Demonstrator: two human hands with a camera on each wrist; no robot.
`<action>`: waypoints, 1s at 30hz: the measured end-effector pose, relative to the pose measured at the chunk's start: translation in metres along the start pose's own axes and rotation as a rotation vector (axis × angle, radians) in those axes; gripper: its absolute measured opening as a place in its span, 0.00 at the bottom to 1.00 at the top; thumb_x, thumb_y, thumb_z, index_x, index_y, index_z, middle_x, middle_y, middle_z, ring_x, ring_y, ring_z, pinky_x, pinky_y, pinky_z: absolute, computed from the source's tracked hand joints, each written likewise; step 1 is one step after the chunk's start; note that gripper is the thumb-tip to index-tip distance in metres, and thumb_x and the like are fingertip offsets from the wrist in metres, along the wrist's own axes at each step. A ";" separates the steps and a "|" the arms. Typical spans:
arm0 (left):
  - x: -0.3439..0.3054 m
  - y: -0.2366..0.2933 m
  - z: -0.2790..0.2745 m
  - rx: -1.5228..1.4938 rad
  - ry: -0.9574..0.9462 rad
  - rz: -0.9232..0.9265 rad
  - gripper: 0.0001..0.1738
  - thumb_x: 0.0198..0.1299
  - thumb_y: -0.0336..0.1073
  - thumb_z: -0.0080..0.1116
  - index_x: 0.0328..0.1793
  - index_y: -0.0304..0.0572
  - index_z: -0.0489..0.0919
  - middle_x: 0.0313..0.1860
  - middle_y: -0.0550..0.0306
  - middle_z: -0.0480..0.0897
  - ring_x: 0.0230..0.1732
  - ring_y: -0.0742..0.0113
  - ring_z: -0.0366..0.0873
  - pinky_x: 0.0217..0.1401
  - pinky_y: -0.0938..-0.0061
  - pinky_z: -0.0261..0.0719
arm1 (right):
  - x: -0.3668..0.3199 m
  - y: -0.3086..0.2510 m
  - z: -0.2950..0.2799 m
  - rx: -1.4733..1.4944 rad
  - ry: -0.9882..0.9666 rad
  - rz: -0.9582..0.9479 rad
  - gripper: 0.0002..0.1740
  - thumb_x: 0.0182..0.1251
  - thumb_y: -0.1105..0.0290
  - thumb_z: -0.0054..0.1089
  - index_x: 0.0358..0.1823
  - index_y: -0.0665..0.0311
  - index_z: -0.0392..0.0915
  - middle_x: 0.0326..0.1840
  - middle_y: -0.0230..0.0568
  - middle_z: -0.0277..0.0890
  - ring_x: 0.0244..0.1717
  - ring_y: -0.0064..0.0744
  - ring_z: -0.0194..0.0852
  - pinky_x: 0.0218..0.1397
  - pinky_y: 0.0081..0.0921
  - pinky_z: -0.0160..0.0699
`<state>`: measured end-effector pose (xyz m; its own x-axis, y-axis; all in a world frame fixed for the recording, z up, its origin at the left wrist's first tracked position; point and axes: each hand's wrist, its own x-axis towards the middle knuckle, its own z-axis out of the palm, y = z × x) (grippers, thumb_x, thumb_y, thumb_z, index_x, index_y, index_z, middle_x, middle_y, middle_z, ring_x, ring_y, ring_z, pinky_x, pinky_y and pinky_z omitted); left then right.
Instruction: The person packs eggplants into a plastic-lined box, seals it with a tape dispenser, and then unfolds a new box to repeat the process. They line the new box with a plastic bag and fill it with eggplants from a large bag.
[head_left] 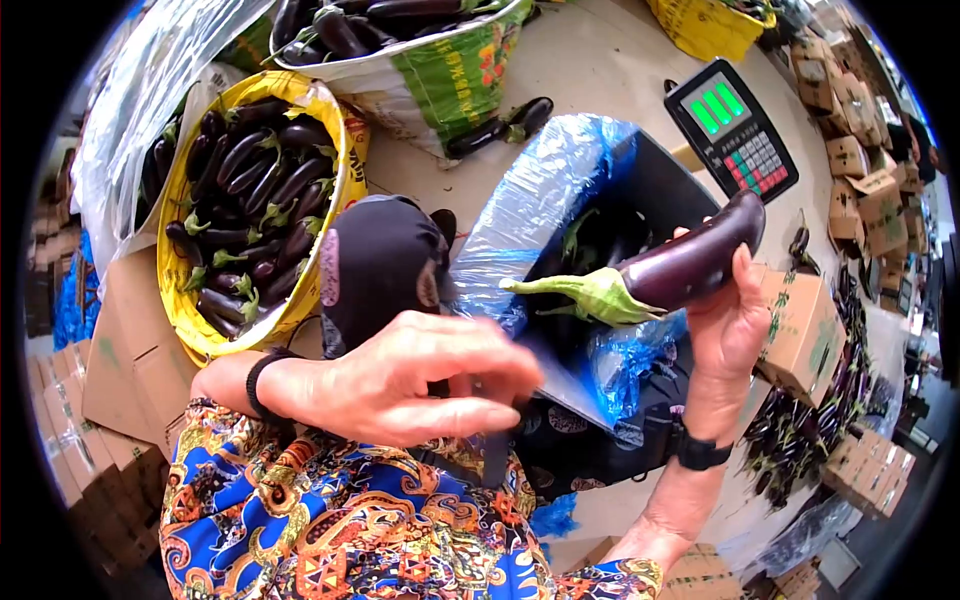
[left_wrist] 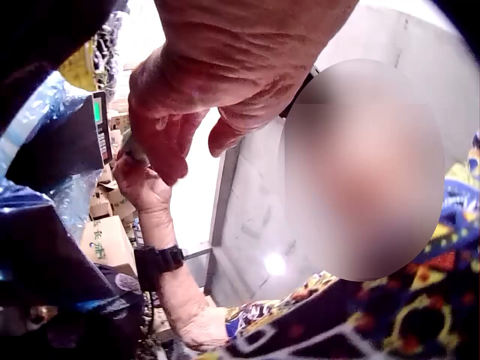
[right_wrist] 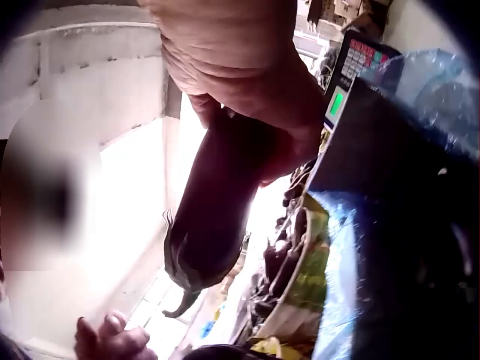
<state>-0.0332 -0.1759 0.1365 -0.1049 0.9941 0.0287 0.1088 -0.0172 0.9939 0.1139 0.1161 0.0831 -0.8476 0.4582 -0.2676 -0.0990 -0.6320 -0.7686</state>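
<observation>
My right hand grips a large dark purple eggplant near its blunt end, above an open box. Its green cap and stem point left, toward my other hand. In the right wrist view the eggplant hangs below the palm, stem end down. My left hand is in front of my body, slightly blurred, with loosely bent fingers and nothing visible in them. Below both hands stands the dark box, lined with blue plastic film. More eggplants lie inside it, partly in shadow.
A yellow-rimmed basket full of eggplants stands at left, with a large sack of them behind. Beyond the box is a scale display with green digits. A carton and loose eggplants are at right.
</observation>
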 end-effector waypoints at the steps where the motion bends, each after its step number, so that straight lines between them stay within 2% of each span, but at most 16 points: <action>1: 0.006 0.007 0.002 0.177 0.069 -0.042 0.26 0.61 0.32 0.68 0.65 0.32 0.76 0.53 0.43 0.81 0.46 0.60 0.84 0.44 0.68 0.83 | 0.001 0.004 -0.012 -0.026 -0.001 0.031 0.30 0.75 0.58 0.54 0.69 0.72 0.66 0.63 0.56 0.75 0.65 0.50 0.75 0.72 0.50 0.70; 2: 0.018 -0.013 0.002 0.387 0.170 0.171 0.30 0.60 0.34 0.69 0.67 0.33 0.74 0.58 0.41 0.78 0.48 0.51 0.83 0.49 0.61 0.82 | 0.005 0.011 -0.020 -0.054 -0.014 0.062 0.29 0.75 0.58 0.54 0.69 0.71 0.66 0.62 0.57 0.76 0.64 0.50 0.75 0.71 0.49 0.71; 4: 0.047 -0.029 0.002 0.482 0.161 0.045 0.31 0.61 0.39 0.68 0.67 0.32 0.73 0.54 0.40 0.80 0.47 0.44 0.82 0.52 0.60 0.80 | 0.009 0.024 -0.012 -0.095 -0.056 0.101 0.28 0.76 0.59 0.54 0.68 0.70 0.66 0.60 0.60 0.77 0.61 0.49 0.78 0.70 0.46 0.73; 6: 0.075 -0.039 0.003 0.598 0.008 -0.084 0.33 0.61 0.47 0.68 0.64 0.31 0.73 0.46 0.41 0.82 0.46 0.44 0.82 0.50 0.62 0.80 | 0.016 0.031 -0.004 -0.069 -0.103 0.145 0.27 0.76 0.60 0.54 0.68 0.70 0.66 0.59 0.58 0.77 0.60 0.46 0.79 0.69 0.44 0.74; 7: 0.092 -0.029 0.005 0.498 -0.145 -0.414 0.33 0.59 0.51 0.69 0.59 0.31 0.76 0.40 0.44 0.84 0.44 0.50 0.83 0.50 0.64 0.80 | 0.021 0.029 -0.003 -0.158 -0.134 0.134 0.25 0.76 0.60 0.54 0.66 0.69 0.68 0.57 0.55 0.78 0.58 0.42 0.80 0.67 0.40 0.76; 10: 0.102 -0.066 0.014 0.255 -0.039 -0.420 0.34 0.55 0.52 0.71 0.56 0.29 0.77 0.39 0.47 0.85 0.43 0.56 0.84 0.50 0.64 0.80 | 0.039 0.043 -0.031 -0.168 -0.173 0.178 0.24 0.79 0.55 0.52 0.63 0.66 0.70 0.56 0.47 0.80 0.55 0.36 0.81 0.63 0.36 0.78; 11: 0.109 -0.066 0.014 0.190 -0.009 -0.498 0.34 0.53 0.52 0.69 0.55 0.28 0.78 0.42 0.46 0.86 0.45 0.60 0.83 0.50 0.66 0.80 | 0.042 0.048 -0.035 -0.172 -0.126 0.187 0.26 0.77 0.50 0.55 0.63 0.63 0.71 0.49 0.33 0.78 0.47 0.25 0.79 0.55 0.29 0.79; 14: 0.120 -0.082 0.013 0.179 0.032 -0.638 0.35 0.53 0.51 0.67 0.58 0.28 0.78 0.46 0.43 0.85 0.49 0.58 0.82 0.55 0.66 0.78 | 0.060 0.062 -0.066 -0.415 0.001 0.251 0.26 0.78 0.46 0.51 0.61 0.60 0.75 0.48 0.31 0.78 0.46 0.24 0.78 0.53 0.28 0.79; 15: 0.120 -0.086 0.012 0.171 0.044 -0.675 0.35 0.52 0.52 0.66 0.57 0.27 0.78 0.47 0.41 0.84 0.50 0.55 0.82 0.56 0.65 0.77 | 0.063 0.065 -0.068 -0.566 0.112 0.233 0.25 0.79 0.49 0.48 0.58 0.63 0.78 0.51 0.40 0.81 0.50 0.36 0.81 0.58 0.33 0.78; 18: 0.115 -0.114 0.013 0.244 0.072 -0.741 0.34 0.51 0.51 0.64 0.55 0.27 0.79 0.46 0.37 0.84 0.50 0.50 0.82 0.56 0.61 0.78 | 0.083 0.087 -0.092 -1.198 -0.020 -0.091 0.22 0.75 0.58 0.52 0.59 0.67 0.78 0.59 0.51 0.80 0.58 0.52 0.78 0.64 0.39 0.76; 19: 0.114 -0.119 0.014 0.299 0.070 -0.736 0.34 0.51 0.51 0.64 0.54 0.27 0.79 0.45 0.36 0.84 0.49 0.48 0.83 0.56 0.60 0.78 | 0.082 0.088 -0.098 -1.412 -0.135 -0.150 0.22 0.67 0.66 0.54 0.59 0.68 0.77 0.66 0.56 0.74 0.66 0.61 0.70 0.71 0.42 0.70; 20: 0.116 -0.121 0.016 0.354 0.066 -0.732 0.33 0.51 0.51 0.65 0.54 0.27 0.79 0.44 0.35 0.84 0.48 0.46 0.83 0.55 0.58 0.79 | 0.086 0.110 -0.114 -1.617 -0.246 -0.428 0.22 0.64 0.68 0.55 0.59 0.66 0.79 0.65 0.51 0.75 0.62 0.61 0.73 0.66 0.45 0.72; 22: 0.118 -0.126 0.021 0.464 0.077 -0.656 0.32 0.51 0.52 0.65 0.49 0.27 0.80 0.38 0.31 0.84 0.44 0.39 0.84 0.50 0.53 0.80 | 0.060 0.099 -0.075 -2.022 -0.378 -0.344 0.23 0.60 0.69 0.58 0.58 0.65 0.80 0.61 0.51 0.77 0.54 0.61 0.75 0.59 0.46 0.74; 23: 0.122 -0.131 0.025 0.494 0.085 -0.650 0.31 0.51 0.52 0.65 0.47 0.28 0.79 0.38 0.31 0.84 0.43 0.38 0.84 0.49 0.52 0.80 | 0.057 0.104 -0.071 -2.021 -0.315 -0.437 0.17 0.62 0.65 0.61 0.50 0.65 0.82 0.53 0.52 0.79 0.49 0.56 0.77 0.55 0.48 0.75; 26: 0.131 -0.147 0.036 0.582 0.068 -0.685 0.29 0.49 0.52 0.66 0.43 0.29 0.80 0.38 0.31 0.84 0.42 0.37 0.84 0.47 0.52 0.82 | 0.056 0.093 -0.058 -2.323 -0.403 0.009 0.17 0.59 0.65 0.64 0.47 0.66 0.82 0.56 0.53 0.78 0.48 0.50 0.78 0.55 0.46 0.75; 30: 0.140 -0.158 0.051 0.708 -0.004 -0.710 0.26 0.48 0.50 0.70 0.43 0.32 0.85 0.41 0.35 0.86 0.44 0.41 0.87 0.50 0.56 0.85 | 0.045 0.098 -0.076 -2.325 -0.374 -0.224 0.19 0.57 0.63 0.68 0.46 0.67 0.82 0.57 0.52 0.78 0.49 0.47 0.80 0.54 0.43 0.76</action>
<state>-0.0144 -0.0289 -0.0218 -0.3702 0.7500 -0.5482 0.5860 0.6464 0.4886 0.1058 0.1228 -0.0484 -0.9589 0.1367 -0.2488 0.1304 0.9906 0.0415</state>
